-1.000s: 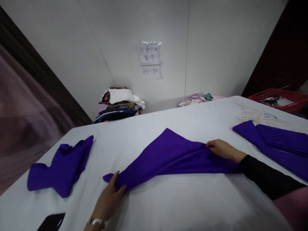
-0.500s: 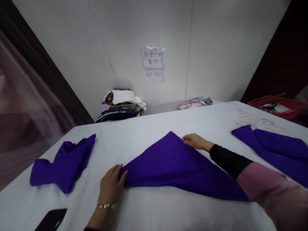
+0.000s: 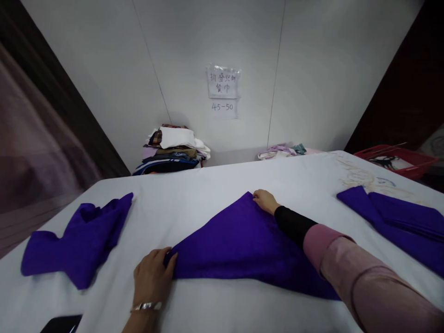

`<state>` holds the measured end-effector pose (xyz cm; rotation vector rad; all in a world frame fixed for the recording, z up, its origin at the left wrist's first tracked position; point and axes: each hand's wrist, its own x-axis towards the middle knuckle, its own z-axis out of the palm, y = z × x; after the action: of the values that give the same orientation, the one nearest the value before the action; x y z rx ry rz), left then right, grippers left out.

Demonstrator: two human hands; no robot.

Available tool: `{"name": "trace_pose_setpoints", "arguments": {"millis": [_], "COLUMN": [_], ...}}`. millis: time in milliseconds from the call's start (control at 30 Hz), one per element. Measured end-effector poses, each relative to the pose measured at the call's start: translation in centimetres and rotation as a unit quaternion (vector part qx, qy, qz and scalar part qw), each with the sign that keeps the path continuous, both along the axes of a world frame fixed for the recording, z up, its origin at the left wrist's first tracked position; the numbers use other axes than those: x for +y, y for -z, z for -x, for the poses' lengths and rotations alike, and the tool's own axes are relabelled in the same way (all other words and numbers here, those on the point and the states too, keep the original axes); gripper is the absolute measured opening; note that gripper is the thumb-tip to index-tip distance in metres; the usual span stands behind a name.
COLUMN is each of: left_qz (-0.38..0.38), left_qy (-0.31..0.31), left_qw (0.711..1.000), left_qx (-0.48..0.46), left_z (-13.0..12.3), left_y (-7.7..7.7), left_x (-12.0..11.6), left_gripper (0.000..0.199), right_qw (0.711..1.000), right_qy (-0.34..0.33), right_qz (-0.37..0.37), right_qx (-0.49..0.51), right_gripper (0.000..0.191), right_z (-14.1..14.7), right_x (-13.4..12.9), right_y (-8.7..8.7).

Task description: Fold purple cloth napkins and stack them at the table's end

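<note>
A purple cloth napkin (image 3: 225, 245), folded into a triangle, lies in front of me with its peak pointing away. My left hand (image 3: 152, 277) is closed on its left corner, thumb on top. At the peak, my right hand (image 3: 265, 201) pinches the upper edge between thumb and fingers. My right forearm hides part of the napkin's right side. To the left lies a crumpled purple cloth (image 3: 76, 245), and on the right some folded purple cloths (image 3: 398, 217).
A white cloth covers the table (image 3: 222, 305). Behind it are a stack of folded clothes (image 3: 173, 150), a small heap of fabric (image 3: 280, 151) and a red basket (image 3: 412, 166). A dark phone-like object (image 3: 62, 324) is at the lower left. A handwritten sign (image 3: 224, 88) hangs on the wall.
My right hand has slid up the napkin's right edge, leftward to the peak. My left hand still holds the left corner. The view has shifted slightly.
</note>
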<state>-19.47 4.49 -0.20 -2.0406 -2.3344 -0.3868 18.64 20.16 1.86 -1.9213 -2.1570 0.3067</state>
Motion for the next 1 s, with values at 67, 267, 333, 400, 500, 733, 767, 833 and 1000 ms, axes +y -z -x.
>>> {"name": "trace_pose_setpoints", "arguments": {"millis": [67, 267, 333, 400, 500, 733, 767, 833, 1000], "left_qz": [0.000, 0.027, 0.035, 0.034, 0.026, 0.019, 0.023, 0.026, -0.001], "left_qy": [-0.005, -0.022, -0.023, -0.020, -0.018, -0.030, -0.029, -0.026, 0.041], "left_qw": [1.000, 0.999, 0.999, 0.999, 0.999, 0.999, 0.999, 0.999, 0.997], "left_qx": [-0.009, -0.026, -0.031, -0.034, -0.038, -0.011, -0.010, -0.012, -0.058], "left_z": [-0.1, -0.4, -0.3, -0.2, -0.1, 0.0, 0.0, -0.1, 0.0], "left_y": [-0.4, -1.8, -2.0, -1.9, -1.6, -1.3, -1.4, -1.5, -1.6], "left_x": [-0.2, -0.5, -0.5, -0.4, -0.4, -0.5, -0.6, -0.5, -0.5], "left_gripper": [0.041, 0.034, 0.033, 0.032, 0.033, 0.043, 0.042, 0.039, 0.031], "right_qw": [1.000, 0.999, 0.999, 1.000, 1.000, 0.999, 0.999, 0.999, 0.998], "right_qy": [-0.006, -0.018, -0.011, -0.004, 0.006, 0.027, 0.025, 0.022, 0.017], "right_qz": [-0.014, -0.035, -0.030, -0.024, -0.018, -0.017, -0.016, -0.015, -0.028], "right_qx": [0.003, 0.014, 0.012, 0.007, -0.004, -0.030, -0.033, -0.037, -0.045], "right_gripper": [0.018, 0.019, 0.020, 0.020, 0.021, 0.022, 0.021, 0.020, 0.022], "right_z": [0.0, 0.3, 0.7, 1.1, 1.5, 1.6, 1.7, 1.9, 2.4], "right_x": [-0.1, 0.6, 1.2, 1.7, 2.0, 1.9, 1.9, 1.7, 1.2], "right_y": [0.0, -0.3, -0.1, 0.2, 0.6, 0.6, 0.6, 0.5, 0.5]}}
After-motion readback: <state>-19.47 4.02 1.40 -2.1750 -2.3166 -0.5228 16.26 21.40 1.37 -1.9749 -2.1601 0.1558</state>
